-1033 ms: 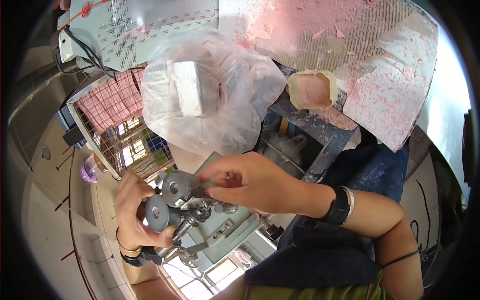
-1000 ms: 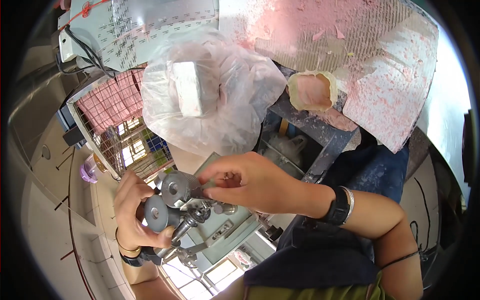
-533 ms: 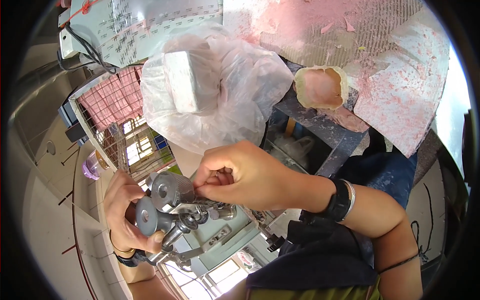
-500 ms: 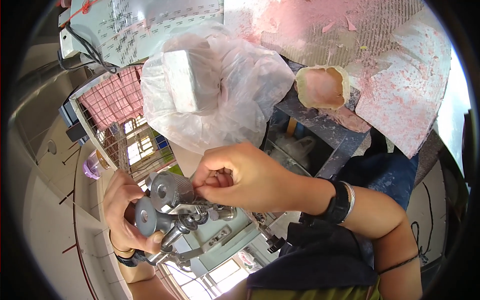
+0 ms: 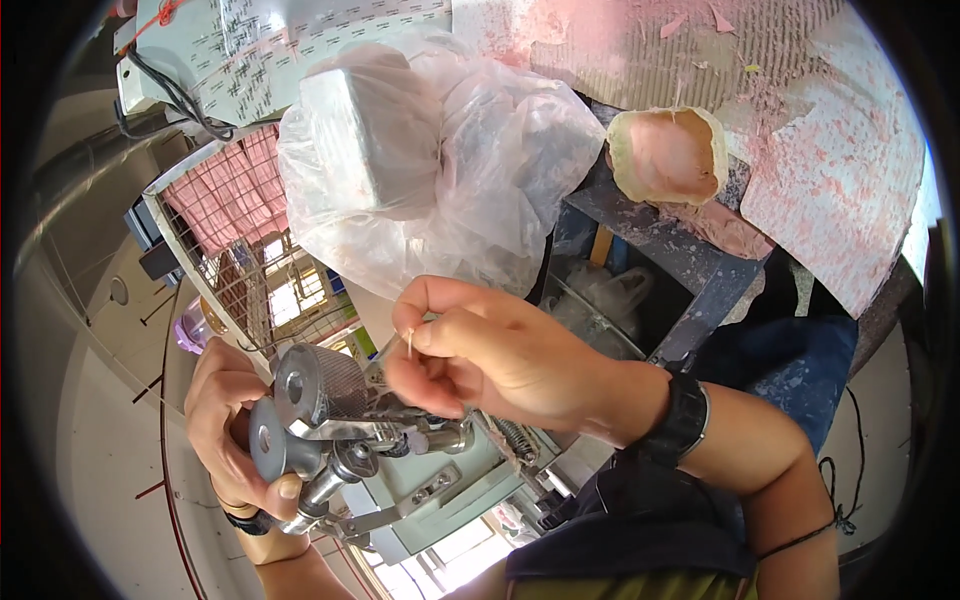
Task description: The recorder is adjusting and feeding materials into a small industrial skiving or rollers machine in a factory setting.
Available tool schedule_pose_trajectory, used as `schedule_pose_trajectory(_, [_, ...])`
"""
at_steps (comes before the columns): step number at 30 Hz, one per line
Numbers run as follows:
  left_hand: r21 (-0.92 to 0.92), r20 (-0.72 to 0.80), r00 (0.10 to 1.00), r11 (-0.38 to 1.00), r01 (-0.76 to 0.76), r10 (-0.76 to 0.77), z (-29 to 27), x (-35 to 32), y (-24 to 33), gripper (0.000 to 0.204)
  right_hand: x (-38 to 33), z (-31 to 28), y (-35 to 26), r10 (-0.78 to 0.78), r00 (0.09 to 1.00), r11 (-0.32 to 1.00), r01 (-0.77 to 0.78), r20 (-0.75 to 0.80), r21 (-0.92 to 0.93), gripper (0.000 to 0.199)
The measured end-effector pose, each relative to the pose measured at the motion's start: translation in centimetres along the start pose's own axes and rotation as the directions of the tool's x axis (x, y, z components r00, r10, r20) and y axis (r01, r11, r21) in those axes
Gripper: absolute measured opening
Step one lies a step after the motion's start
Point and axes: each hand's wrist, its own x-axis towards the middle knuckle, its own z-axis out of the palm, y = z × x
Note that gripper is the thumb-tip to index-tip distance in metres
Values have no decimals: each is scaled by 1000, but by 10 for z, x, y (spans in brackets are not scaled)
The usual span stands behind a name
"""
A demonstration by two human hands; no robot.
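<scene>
Pinching a thin thread (image 5: pixel 410 343) between thumb and forefinger, the right hand (image 5: pixel 490 355) hovers just above the machine head (image 5: pixel 400 450); the left hand (image 5: pixel 228 420) wraps the grey knurled knobs (image 5: pixel 305 405) at 9 o'clock. Risk, as I judge it: thread slipping from the pinch, or snagging the spring (barely visible). Plastic-wrapped block (image 5: pixel 400 150) at 12 o'clock.

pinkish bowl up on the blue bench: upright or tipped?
Tipped. The pinkish round bowl on the paint-spattered blue bench shows its whole inside to the camera, rim on edge.
</scene>
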Motion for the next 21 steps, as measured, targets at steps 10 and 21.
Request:
schedule_pose_trajectory(10, [-51,-57,996,996,69,-72,8,-1,7,80,-31,-11,-32,-516,855,-27,-81,-56,-996,19])
schedule_pose_trajectory(21, [-12,-81,995,998,56,-57,11,0,10,81,2,10,-5,-218,976,449,98,-2,-888,16])
